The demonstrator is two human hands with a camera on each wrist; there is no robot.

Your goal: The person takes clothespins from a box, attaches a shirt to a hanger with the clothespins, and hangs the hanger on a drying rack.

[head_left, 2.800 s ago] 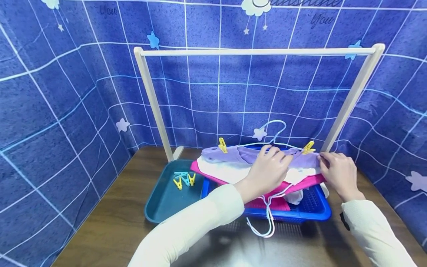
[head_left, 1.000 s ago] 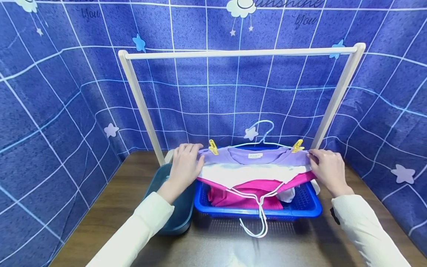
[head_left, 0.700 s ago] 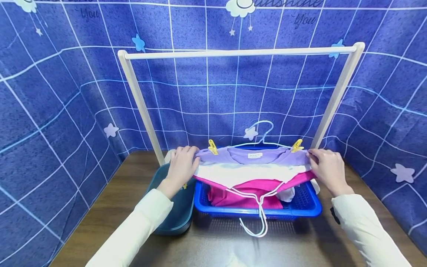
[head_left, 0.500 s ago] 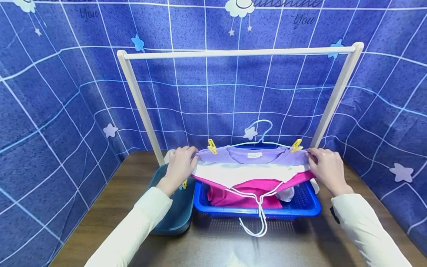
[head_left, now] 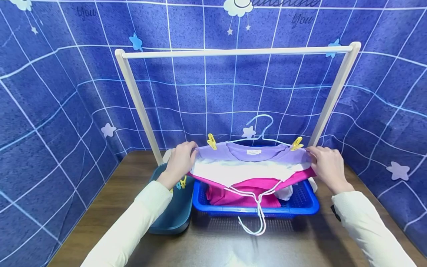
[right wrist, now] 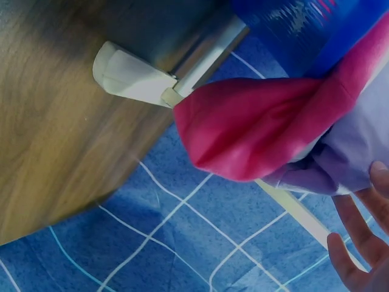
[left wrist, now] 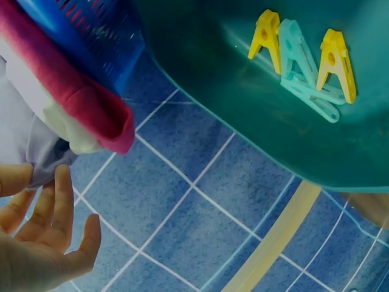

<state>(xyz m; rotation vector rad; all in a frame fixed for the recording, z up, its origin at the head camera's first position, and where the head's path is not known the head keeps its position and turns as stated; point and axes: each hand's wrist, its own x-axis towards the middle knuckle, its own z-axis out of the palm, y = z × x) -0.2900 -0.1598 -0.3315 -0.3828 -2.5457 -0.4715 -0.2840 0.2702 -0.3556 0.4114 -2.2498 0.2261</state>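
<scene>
A purple shirt (head_left: 263, 154) hangs on a pale blue hanger (head_left: 262, 128), with a yellow clothespin (head_left: 211, 142) on its left shoulder and another yellow clothespin (head_left: 296, 144) on its right. My left hand (head_left: 179, 161) pinches the left end of the shirt between thumb and fingers. At the other end, my right hand (head_left: 328, 165) pinches the right shoulder. White cloth (head_left: 243, 171) and pink cloth (head_left: 293, 179) lie against the shirt in front. White hanger hooks (head_left: 260, 222) dangle before them. A blue basket (head_left: 230, 210) stands underneath.
A dark green tray (head_left: 173, 215) at left holds yellow clothespins (left wrist: 335, 64) and light teal clothespins (left wrist: 296, 52). Behind stands a white rack, its crossbar (head_left: 237, 52) above the clothes. More pink cloth (head_left: 240, 194) lies in the basket. The brown table (head_left: 230, 244) extends in front.
My left hand has gone from the middle of the shirt to its left end and pinches it there. Since half a second ago, the shirt and its hanger have risen slightly.
</scene>
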